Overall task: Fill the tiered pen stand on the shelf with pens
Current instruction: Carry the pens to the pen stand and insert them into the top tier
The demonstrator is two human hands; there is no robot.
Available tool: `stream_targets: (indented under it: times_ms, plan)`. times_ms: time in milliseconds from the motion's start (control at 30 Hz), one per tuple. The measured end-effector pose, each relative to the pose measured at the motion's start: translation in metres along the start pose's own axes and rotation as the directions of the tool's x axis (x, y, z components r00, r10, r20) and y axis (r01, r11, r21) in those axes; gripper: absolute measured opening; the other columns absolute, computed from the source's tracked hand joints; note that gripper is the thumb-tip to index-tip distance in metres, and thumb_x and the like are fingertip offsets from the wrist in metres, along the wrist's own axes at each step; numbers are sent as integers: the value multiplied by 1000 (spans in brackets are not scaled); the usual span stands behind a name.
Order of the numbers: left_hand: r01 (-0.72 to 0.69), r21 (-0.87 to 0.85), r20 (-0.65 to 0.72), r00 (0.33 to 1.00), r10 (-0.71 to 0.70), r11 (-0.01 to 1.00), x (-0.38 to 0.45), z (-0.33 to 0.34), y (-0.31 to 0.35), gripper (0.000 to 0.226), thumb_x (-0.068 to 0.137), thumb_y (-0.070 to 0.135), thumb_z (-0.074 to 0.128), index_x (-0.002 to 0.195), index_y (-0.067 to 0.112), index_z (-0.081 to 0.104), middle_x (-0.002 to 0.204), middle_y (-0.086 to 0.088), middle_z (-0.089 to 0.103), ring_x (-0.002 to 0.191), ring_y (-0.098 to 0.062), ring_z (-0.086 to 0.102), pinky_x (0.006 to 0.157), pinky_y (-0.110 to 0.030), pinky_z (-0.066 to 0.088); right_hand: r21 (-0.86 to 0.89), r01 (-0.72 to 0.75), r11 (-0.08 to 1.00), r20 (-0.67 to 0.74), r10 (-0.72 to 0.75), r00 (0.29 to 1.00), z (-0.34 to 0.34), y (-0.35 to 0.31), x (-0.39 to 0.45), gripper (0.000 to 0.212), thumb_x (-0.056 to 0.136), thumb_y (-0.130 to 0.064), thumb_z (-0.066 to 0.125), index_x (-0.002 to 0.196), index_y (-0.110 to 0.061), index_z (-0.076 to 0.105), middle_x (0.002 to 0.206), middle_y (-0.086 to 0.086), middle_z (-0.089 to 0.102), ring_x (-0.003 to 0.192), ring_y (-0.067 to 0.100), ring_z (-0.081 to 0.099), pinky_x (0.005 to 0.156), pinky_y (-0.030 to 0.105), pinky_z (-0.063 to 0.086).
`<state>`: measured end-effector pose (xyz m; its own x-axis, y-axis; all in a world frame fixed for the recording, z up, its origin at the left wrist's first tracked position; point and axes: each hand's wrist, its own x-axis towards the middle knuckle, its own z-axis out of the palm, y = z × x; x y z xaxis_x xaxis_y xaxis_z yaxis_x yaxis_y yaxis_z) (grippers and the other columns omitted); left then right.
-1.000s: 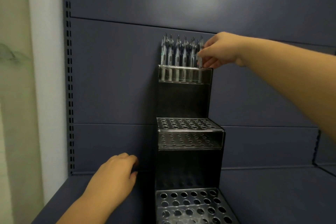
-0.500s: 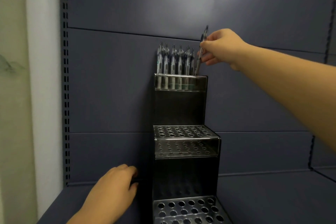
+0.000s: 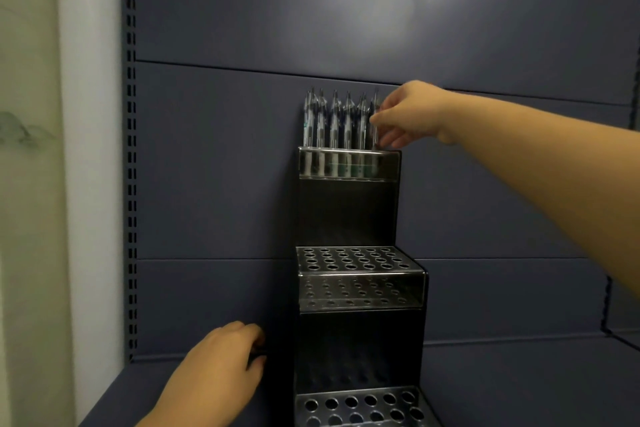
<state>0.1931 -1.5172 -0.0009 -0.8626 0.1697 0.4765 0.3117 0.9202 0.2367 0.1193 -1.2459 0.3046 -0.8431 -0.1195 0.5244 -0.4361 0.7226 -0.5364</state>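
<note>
The tiered pen stand stands mid-frame on the shelf, where the right hand pinches a pen at the top tier's right end, best lowered straight into its hole while the left hand, fingers curled, steadies the stand's side.

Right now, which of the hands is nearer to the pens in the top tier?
Right. The right hand pinches the rightmost of the pens; the left hand is far below, beside the stand's base.
</note>
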Motion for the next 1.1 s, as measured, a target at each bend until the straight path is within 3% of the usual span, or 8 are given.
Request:
stream_targets:
  times_ms: [100,267,467,633,767,867,1000,1100]
  plan:
    - [13,-7,3,1000,-13,1000,0,0,-1,20,95,43,54,114,38,58,101,18,50,102,-3,53,85,-18,44,-131,4,991,21,-2,1000,4,3,1,20,98,-27,65,102,-8,69,98,12,76,71,14,70,60,26,52]
    - [18,-8,4,1000,-18,1000,-1,0,-1,17,93,43,56,109,37,59,98,17,52,98,-3,53,84,-20,46,-108,-72,992,-12,71,997,2,5,0,27,95,-30,67,98,-4,75,100,15,72,75,20,50,55,30,39]
    - [29,-2,4,1000,-29,1000,-2,-2,3,14,93,43,55,105,36,60,96,16,53,95,-4,54,80,-20,47,-122,-64,990,-34,61,998,10,4,-7,25,101,-29,59,103,-7,71,90,5,74,61,11,52,50,24,39]
    - [38,-20,-3,999,-39,999,-5,-3,8,11,93,42,55,100,35,59,94,15,53,91,-4,54,79,-23,49,-99,-65,993,-44,61,997,9,7,-18,26,98,-32,63,102,-9,74,96,6,76,72,14,57,59,28,43]
    - [89,-20,-57,994,-90,996,-4,-4,9,9,94,38,52,98,33,59,92,13,54,88,-6,55,77,-26,50,-36,-12,999,-197,5,980,9,19,-32,25,98,-35,59,107,-14,69,102,7,71,91,22,64,70,34,51]
    - [184,-116,-110,974,-197,976,-1,-6,5,17,94,31,55,108,32,64,99,10,61,91,-12,60,78,-31,50,-116,-27,993,-335,-13,942,9,41,-52,26,98,-32,55,114,-17,66,102,2,67,88,21,61,71,31,46]
    - [205,-427,-381,842,-381,881,3,-20,8,22,89,19,59,111,19,66,99,-3,66,89,-26,63,78,-38,49,-276,-60,959,-398,-57,916,13,84,-96,22,96,-26,55,112,-15,65,101,-2,62,90,19,58,74,29,41]
    - [-48,-474,-670,667,-325,879,-5,-43,27,21,93,22,55,112,25,62,102,-1,61,91,-24,60,84,-41,49,-420,-58,905,-322,-89,943,13,117,-137,19,96,-24,58,109,-12,65,104,4,62,93,24,59,78,36,47]
